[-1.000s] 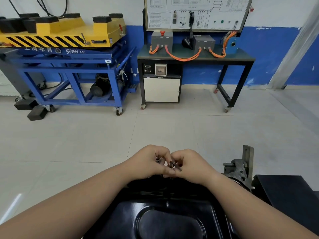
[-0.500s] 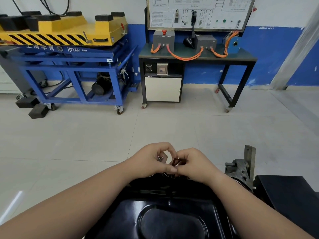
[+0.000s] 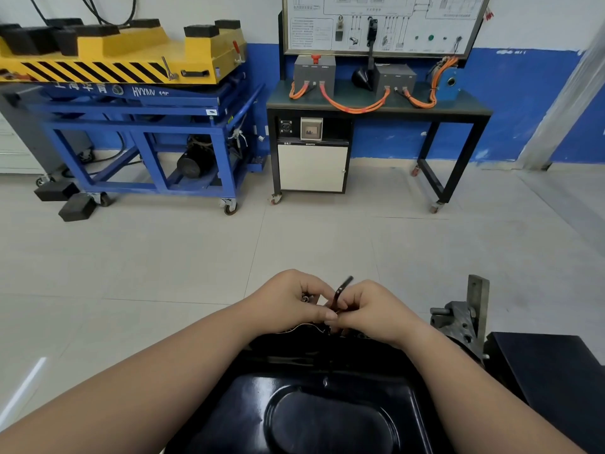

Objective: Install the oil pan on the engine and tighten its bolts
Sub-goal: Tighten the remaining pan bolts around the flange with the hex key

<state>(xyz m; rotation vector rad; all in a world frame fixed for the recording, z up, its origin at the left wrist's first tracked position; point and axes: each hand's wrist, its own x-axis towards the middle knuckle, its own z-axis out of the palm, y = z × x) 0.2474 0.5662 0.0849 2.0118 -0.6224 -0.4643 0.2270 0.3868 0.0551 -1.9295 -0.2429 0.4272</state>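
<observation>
Now the right grip [image 3: 373, 312] pinches a bent hex key [image 3: 342, 290], the left grip [image 3: 288, 303] holds a small bolt [image 3: 305, 299], just above the far edge of the oil pan [image 3: 327, 414]. Loose fingers could drop it.

The glossy black pan [image 3: 327, 417] lies level, oval-stamped face up; a dark bent key [image 3: 342, 290] stands tilted over its far rim, a silver bolt [image 3: 305, 298] just left.

The oil pan's [image 3: 327, 417] near end runs off the bottom edge, and its far rim is hidden behind the left hand [image 3: 288, 299] and right hand [image 3: 373, 311]. Just above that rim, the right hand's fingers cover the lower end of a dark bent tool [image 3: 343, 288]. The shiny bit [image 3: 305, 299] pinched in the left hand is too small to identify.
</observation>
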